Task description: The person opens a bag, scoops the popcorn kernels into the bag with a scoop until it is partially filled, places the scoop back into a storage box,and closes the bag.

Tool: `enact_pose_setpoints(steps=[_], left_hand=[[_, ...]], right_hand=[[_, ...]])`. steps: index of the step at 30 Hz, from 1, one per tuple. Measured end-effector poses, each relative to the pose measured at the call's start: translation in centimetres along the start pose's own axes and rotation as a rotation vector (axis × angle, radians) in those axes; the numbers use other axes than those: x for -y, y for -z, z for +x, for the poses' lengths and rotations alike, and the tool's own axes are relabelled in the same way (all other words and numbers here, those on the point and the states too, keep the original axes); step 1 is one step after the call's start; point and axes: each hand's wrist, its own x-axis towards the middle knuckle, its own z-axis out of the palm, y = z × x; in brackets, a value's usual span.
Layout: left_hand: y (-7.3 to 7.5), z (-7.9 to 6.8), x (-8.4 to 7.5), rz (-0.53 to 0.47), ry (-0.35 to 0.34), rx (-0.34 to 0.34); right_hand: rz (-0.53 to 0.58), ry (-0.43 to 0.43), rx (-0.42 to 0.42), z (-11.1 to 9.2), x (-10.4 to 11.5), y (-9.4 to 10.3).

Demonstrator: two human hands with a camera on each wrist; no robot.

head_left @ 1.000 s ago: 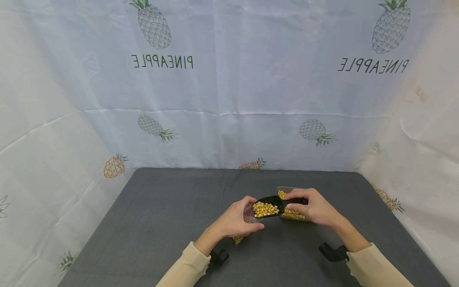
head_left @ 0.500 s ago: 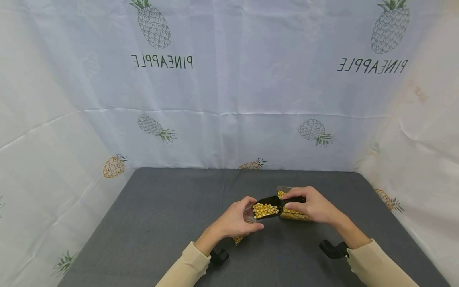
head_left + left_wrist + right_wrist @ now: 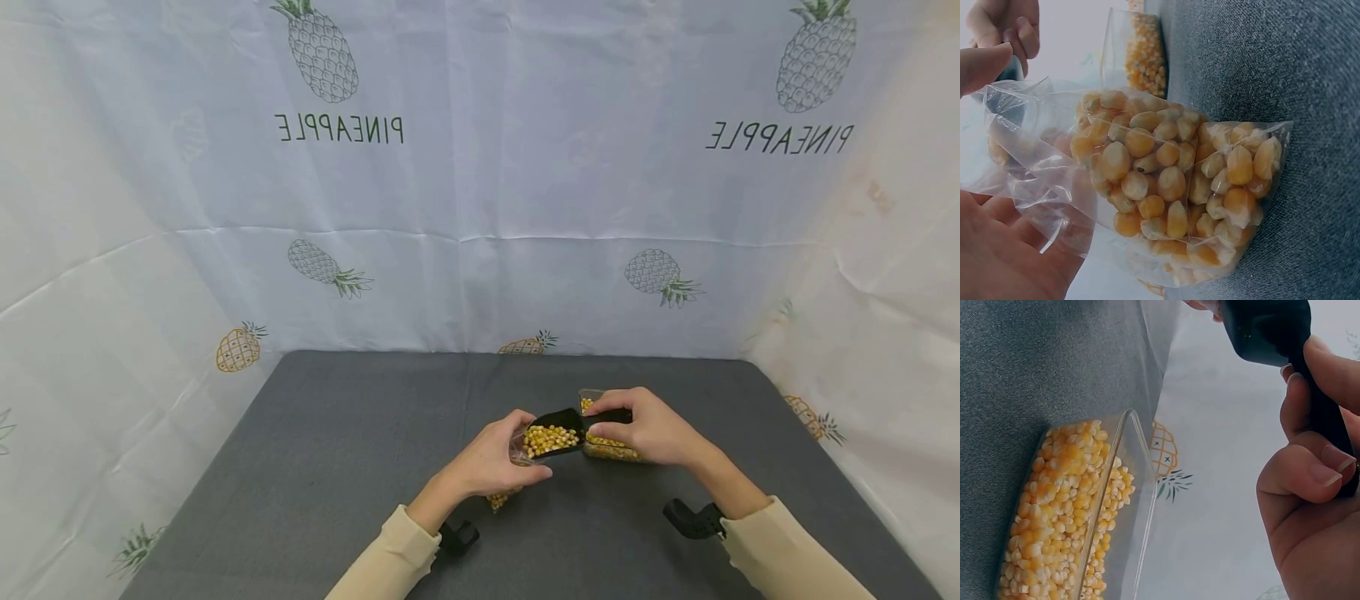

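Note:
My left hand [image 3: 491, 458] holds the mouth of a clear plastic bag [image 3: 1166, 175], spread between thumb and fingers. Corn kernels fill the bag's lower part, which stands on the grey table in the left wrist view. A black scoop [image 3: 564, 419] heaped with kernels [image 3: 551, 440] is gripped by its handle in my right hand [image 3: 656, 429]. Its front edge reaches the bag's opening, roughly level. In the right wrist view, thumb and fingers curl round the scoop's black handle [image 3: 1329, 419]. Some of the bag is hidden behind my left hand in the head view.
Behind and below the right hand, a clear rectangular container [image 3: 1099, 515] of corn kernels stands on the grey table [image 3: 360, 450]. A pineapple-print cloth [image 3: 465, 183] hangs at the back and both sides. Black straps with cameras sit on both wrists.
My right hand has shifted slightly left with the loaded scoop, bringing its front edge further over the bag's opening. The left hand and the bag have stayed in place.

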Motion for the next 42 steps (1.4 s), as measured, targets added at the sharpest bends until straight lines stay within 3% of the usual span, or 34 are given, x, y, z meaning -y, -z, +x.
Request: enact_pose_setpoints(steps=[14, 23, 42], left_hand=[[0.0, 0.1, 0.2, -0.003, -0.02, -0.017], [-0.1, 0.2, 0.3, -0.069, -0.04, -0.007], [0.1, 0.1, 0.2, -0.027, -0.042, -0.006]], right_hand=[[-0.061, 0.016, -0.008, 0.4, 1.4, 0.0], [-0.117, 0.034, -0.01, 0.4, 2.3, 0.2], [-0.14, 0.052, 0.012, 0.3, 3.7, 1.0]])
